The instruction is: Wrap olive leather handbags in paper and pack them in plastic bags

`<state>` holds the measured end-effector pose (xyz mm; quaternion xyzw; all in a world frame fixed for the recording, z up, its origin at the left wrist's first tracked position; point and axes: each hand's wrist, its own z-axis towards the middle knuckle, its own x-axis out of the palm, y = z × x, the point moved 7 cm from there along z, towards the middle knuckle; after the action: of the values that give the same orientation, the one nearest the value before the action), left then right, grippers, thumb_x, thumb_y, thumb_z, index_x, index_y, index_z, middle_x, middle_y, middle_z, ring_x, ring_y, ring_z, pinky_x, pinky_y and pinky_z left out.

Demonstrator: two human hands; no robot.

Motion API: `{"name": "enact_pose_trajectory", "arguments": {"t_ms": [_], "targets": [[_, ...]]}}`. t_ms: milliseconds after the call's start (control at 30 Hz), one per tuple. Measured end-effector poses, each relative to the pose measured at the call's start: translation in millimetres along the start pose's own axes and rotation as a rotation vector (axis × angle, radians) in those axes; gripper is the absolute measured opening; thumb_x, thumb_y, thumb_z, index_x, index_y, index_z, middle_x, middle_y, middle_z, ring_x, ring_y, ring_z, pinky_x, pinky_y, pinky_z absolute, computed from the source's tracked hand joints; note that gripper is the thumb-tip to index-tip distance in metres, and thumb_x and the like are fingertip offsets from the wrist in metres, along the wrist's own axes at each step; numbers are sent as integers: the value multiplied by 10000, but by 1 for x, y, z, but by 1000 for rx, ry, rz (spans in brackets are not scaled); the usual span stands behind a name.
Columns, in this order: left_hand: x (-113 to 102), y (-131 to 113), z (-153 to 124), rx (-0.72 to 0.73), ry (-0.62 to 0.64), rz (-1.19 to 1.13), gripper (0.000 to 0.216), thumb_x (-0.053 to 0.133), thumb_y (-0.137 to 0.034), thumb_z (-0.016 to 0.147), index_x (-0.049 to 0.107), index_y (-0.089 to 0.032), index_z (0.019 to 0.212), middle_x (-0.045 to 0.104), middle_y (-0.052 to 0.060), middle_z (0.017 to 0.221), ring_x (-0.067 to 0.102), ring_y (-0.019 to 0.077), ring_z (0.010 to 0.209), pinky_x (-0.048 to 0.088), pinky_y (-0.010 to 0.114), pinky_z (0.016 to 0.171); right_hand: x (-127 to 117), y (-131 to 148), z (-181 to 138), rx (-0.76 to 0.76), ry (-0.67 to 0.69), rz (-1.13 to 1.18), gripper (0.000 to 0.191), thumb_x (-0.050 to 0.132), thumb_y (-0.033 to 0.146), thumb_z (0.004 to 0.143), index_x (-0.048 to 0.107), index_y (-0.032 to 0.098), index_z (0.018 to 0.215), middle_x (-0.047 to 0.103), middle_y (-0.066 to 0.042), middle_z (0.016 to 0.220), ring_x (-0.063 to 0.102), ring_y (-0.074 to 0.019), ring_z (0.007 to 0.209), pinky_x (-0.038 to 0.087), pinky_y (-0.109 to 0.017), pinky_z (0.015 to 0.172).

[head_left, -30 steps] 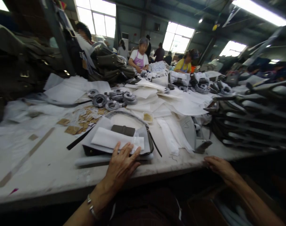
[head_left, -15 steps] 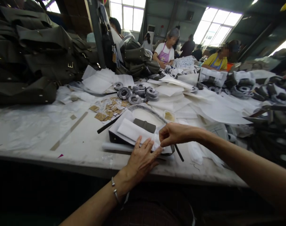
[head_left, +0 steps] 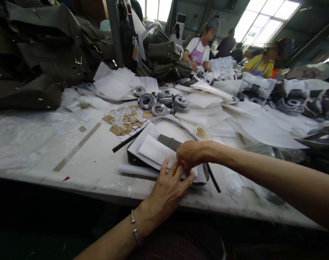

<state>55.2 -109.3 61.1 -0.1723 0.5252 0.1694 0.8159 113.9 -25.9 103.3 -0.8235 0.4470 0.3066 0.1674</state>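
A dark bag (head_left: 133, 156) lies flat near the table's front edge, with white foam sheet (head_left: 153, 151) folded over part of it. Across the sheet and the bag's lower side rests my left hand (head_left: 171, 182), fingers spread and pressing down. My right hand (head_left: 190, 155) is closed just above the left fingertips, at the right part of the sheet; whatever its fingers pinch is hidden. A grey-green strap piece (head_left: 168, 142) shows beside the right hand. A wrapped grey strap (head_left: 178, 124) curves behind the bag, and a dark strap end (head_left: 213, 178) sticks out at its right.
Brown paper tags (head_left: 126, 124) lie in a heap beyond the bag, near coiled wrapped straps (head_left: 146, 101). White sheets (head_left: 251, 124) spread to the right. Dark bags (head_left: 45, 61) are stacked at left. A person in a purple apron (head_left: 198, 54) works across the table.
My right hand has moved left over the sheet, closer to my left fingers. My left hand has shifted slightly with its fingers more bent. The camera view has turned a little.
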Motion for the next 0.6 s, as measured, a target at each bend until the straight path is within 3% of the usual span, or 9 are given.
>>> {"name": "enact_pose_trajectory", "arguments": {"t_ms": [167,300,367,467,600], "targets": [[1,0,-2,3,-56,26,490,526,-360,952,432,-280,1426,598,109,1256,525,295,1228,254,590,1137,4,16,4,-221,-184,-322,140,740,304,752,747,167,727,696,-56,676,619,-191,656,361,-330,694],[2,0,-1,-4,-60,30,492,541,-414,944,446,-293,1411,565,118,1328,497,303,1273,258,590,1135,8,14,-2,-423,-328,-346,129,678,290,851,710,182,789,689,-27,779,581,-153,664,340,-329,751],[2,0,-1,-4,-49,35,506,551,-425,938,441,-289,1413,555,126,1344,481,306,1295,259,592,1135,6,3,-6,-451,-434,-310,139,662,313,879,682,184,831,681,-29,843,582,-162,738,338,-323,769],[1,-1,0,-1,-30,44,505,559,-405,936,440,-281,1411,566,127,1323,492,300,1287,261,592,1134,0,-25,-12,-305,-604,-281,241,731,395,826,662,183,916,674,-72,1006,576,-230,944,349,-341,817],[-3,-1,0,-8,7,23,483,536,-392,948,438,-291,1410,562,118,1323,497,293,1281,272,588,1131,-9,-60,-31,52,-845,-136,569,841,364,706,616,197,1202,575,-136,1317,500,-322,1196,357,-425,967]]}}
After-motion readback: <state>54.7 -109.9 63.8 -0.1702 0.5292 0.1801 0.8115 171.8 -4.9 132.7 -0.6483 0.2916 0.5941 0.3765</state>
